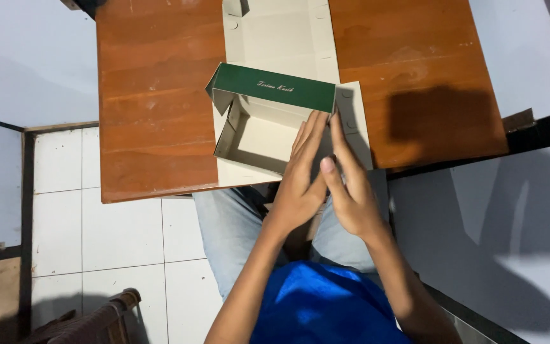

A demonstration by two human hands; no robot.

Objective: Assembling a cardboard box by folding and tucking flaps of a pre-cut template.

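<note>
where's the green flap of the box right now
In the head view the green flap stands upright across the half-folded cardboard box on the wooden table, just beyond both hands' fingertips.

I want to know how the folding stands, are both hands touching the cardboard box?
Touching. The head view shows the left hand and right hand lying flat, fingers pressed against the right side wall of the half-folded cardboard box.

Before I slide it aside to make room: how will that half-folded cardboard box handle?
The cardboard box is probably light and floppy: thin walls, flaps unfolded flat. Its green flap stands unlocked, so it may spring open. Both hands, left hand and right hand, press one side.
</note>
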